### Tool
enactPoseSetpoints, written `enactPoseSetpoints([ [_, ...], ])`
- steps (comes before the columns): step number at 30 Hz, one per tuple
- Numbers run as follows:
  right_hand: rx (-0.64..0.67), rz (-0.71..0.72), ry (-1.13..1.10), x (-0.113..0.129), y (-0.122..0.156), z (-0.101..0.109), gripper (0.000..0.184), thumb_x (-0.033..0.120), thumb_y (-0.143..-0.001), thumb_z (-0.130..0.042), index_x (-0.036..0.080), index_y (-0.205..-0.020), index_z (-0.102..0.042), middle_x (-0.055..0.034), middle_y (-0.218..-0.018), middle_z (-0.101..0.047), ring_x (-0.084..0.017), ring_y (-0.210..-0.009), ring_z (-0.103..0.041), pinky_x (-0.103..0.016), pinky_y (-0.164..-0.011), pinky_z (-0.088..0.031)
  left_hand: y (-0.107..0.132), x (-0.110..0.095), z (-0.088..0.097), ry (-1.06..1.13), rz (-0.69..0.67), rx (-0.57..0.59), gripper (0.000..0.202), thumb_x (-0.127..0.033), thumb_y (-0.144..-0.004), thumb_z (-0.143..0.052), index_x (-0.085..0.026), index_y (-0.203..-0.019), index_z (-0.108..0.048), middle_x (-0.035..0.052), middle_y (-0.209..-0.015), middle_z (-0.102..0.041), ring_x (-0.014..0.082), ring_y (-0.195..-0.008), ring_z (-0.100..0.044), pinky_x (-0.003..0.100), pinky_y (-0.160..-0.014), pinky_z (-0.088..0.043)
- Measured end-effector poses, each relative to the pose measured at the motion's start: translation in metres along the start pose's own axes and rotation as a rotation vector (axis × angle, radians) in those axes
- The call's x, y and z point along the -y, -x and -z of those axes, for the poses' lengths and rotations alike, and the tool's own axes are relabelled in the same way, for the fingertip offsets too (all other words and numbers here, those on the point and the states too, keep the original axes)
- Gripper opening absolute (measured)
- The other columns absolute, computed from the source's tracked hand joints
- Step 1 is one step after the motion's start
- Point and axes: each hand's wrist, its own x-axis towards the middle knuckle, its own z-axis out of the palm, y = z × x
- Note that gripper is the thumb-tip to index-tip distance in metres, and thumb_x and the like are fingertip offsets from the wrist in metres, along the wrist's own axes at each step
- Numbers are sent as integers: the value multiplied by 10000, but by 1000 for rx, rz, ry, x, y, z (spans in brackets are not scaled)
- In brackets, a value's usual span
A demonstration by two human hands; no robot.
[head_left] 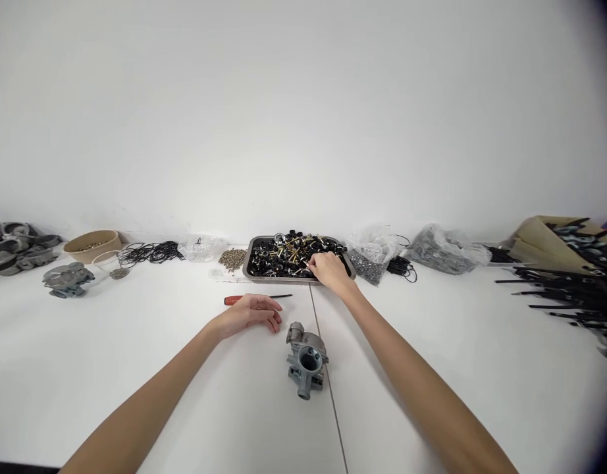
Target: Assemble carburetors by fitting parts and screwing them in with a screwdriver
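Note:
My right hand (pixel 327 267) reaches into a metal tray (pixel 251 250) heaped with black and brass small parts, its fingers pinched together among them; what they hold is hidden. My left hand (pixel 251 313) rests on the white table with fingers loosely curled, holding nothing, just in front of a red-handled screwdriver (pixel 233 300). A grey cast metal carburetor body (pixel 306 359) lies on the table between my forearms, close to the left hand.
Left: a tan bowl (pixel 92 244), a clear cup (pixel 107 262), black rubber rings (pixel 150 252), grey castings (pixel 66 279), a pile of small brass bits (pixel 232 258). Right: plastic bags of parts (pixel 442 249), black rods (pixel 565 289), a cardboard box (pixel 535 238).

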Motion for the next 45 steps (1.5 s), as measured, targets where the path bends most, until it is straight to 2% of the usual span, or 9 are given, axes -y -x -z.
enactPoseSetpoints([
  [5, -35, 47, 47, -7, 4, 7, 97, 127, -855, -625, 161, -846, -715, -49, -852, -707, -183, -804, -641, -295, -748, -477, -1, 1, -2, -10, -1, -22, 359, -302, -773, -736, -72, -1032, -642, 155, -937, -691, 230, -805, -711, 337, -766, -582],
  [9, -164, 180, 118, -5, 11, 24, 141, 102, -848, -573, 135, -830, -709, -103, -890, -698, -247, -910, -598, -338, -805, -423, -1, 1, -4, -33, -61, -120, 357, -337, -770, -738, -87, -1005, -641, 131, -887, -688, 226, -718, -703, 351, -670, -588],
  [17, -182, 623, 168, 42, 36, 33, 135, 94, -886, -553, 135, -831, -670, -83, -936, -672, -224, -970, -526, -329, -888, -355, 4, -15, -13, -100, -242, -433, 397, -422, -746, -758, -138, -981, -611, -16, -654, -575, 105, -495, -568, 241, -457, -490],
  [23, -121, 794, 241, 67, 52, 28, 139, 111, -909, -565, 121, -812, -663, -78, -900, -659, -211, -889, -523, -327, -825, -343, 8, -20, -17, -166, -185, -510, 485, -483, -733, -756, -197, -1061, -543, -68, -522, -520, 87, -358, -459, 211, -376, -380],
  [27, -131, 806, 242, 74, 56, 28, 137, 103, -907, -552, 112, -834, -667, -83, -893, -647, -211, -891, -519, -323, -818, -344, 7, -17, -15, -214, -186, -446, 415, -482, -743, -745, -148, -958, -624, -40, -476, -530, 76, -351, -448, 210, -393, -396],
  [32, -171, 820, 212, 76, 63, 32, 147, 108, -916, -549, 114, -825, -665, -86, -865, -638, -214, -863, -511, -329, -803, -357, 6, -18, -15, -164, -234, -444, 391, -418, -710, -777, -141, -960, -660, -10, -581, -590, 144, -500, -601, 301, -504, -562],
  [38, -177, 729, -77, 55, 93, 30, 241, 283, -999, -500, 122, -1124, -629, -112, -1026, -629, -243, -985, -518, -368, -888, -401, 25, -34, -24, -477, -367, -632, 290, -321, -757, -712, -131, -975, -709, 6, -600, -635, 111, -508, -608, 234, -552, -548],
  [41, -44, 600, -409, 36, 111, 15, 296, 374, -1018, -454, 161, -1156, -605, -105, -1110, -624, -239, -1042, -536, -380, -926, -416, 49, -26, -37, -745, -420, -722, 280, -317, -813, -655, -166, -1039, -726, 28, -734, -704, 94, -606, -646, 214, -661, -579],
  [45, 272, 380, -865, 21, 123, -9, 376, 493, -1006, -437, 197, -1150, -619, -79, -1130, -642, -210, -1005, -598, -338, -879, -457, 81, 1, -60, -953, -479, -689, 294, -250, -888, -545, -224, -1133, -705, 27, -908, -729, 91, -784, -677, 202, -756, -587],
])
